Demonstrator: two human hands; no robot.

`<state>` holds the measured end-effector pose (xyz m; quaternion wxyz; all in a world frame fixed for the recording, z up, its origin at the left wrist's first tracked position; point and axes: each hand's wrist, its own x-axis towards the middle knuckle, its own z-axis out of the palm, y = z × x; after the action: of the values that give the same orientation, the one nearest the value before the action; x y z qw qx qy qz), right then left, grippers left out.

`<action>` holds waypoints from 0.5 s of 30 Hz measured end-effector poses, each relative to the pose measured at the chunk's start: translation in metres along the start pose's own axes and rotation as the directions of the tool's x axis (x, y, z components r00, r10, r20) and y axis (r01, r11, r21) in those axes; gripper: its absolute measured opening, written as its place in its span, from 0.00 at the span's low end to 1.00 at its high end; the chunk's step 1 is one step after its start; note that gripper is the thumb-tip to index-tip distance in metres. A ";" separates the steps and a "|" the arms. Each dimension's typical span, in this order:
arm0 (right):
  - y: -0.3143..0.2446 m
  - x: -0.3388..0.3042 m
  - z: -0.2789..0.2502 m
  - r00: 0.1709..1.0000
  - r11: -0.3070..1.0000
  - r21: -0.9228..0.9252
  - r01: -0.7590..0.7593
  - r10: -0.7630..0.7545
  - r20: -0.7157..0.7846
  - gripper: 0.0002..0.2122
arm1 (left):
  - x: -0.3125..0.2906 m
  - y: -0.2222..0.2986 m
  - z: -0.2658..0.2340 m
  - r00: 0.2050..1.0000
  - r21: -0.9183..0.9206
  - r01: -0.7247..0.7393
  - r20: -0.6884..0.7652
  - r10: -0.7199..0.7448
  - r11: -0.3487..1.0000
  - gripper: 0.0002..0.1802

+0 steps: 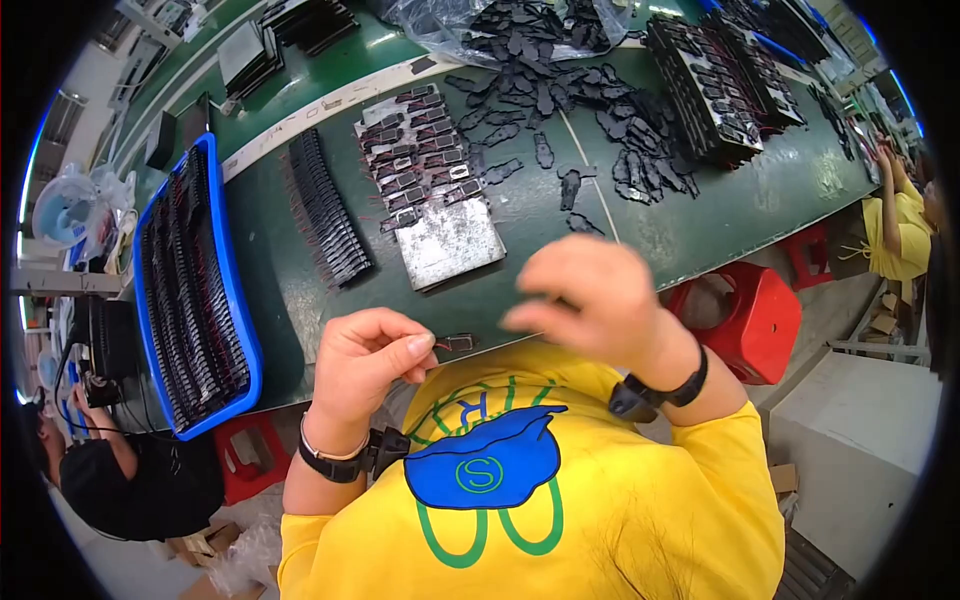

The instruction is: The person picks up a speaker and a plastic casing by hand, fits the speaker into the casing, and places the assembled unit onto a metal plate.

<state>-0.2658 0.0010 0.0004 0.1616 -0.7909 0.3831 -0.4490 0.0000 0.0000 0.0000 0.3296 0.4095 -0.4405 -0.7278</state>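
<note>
My left hand [368, 358] is closed in a pinch at the table's near edge. From its fingertips a small black rectangular part with thin red wires [457, 343] sticks out to the right. My right hand [590, 300] hovers to the right of that part, fingers curled and smeared by motion; whether anything is in them I cannot make out. Beyond both hands lies a silvery metal plate [450, 243], its far portion covered with rows of similar wired parts [418, 150]. Left of the plate, a long row of black wired parts [330, 210] stands close together.
A blue tray [252, 345] packed with wired parts stands at the left. Loose flat black pieces [640, 150] spread across the far table, some in a clear plastic bag [430, 25]. Stacked loaded plates [705, 95] stand far right. Red stools [755, 320] flank me; other people sit at both sides.
</note>
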 end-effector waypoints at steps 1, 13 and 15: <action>0.003 0.002 -0.009 0.994 0.991 -0.082 -0.109 0.109 -0.001 0.11 | -0.001 -0.001 -0.003 1.000 0.005 -0.017 -0.006 0.017 1.000 0.04; 0.029 0.025 -0.034 0.859 0.755 -0.625 -0.197 0.440 0.260 0.11 | -0.004 -0.004 0.006 0.997 0.021 -0.081 0.006 0.081 0.996 0.03; 0.030 0.028 -0.031 0.866 0.751 -0.646 -0.136 0.406 0.291 0.12 | -0.004 -0.006 0.006 0.995 0.024 -0.100 0.007 0.099 0.995 0.03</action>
<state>-0.2975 -0.0367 0.0156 0.0421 -0.8107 0.5761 -0.0953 -0.0041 0.0076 -0.0025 0.3593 0.3889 -0.4700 -0.7062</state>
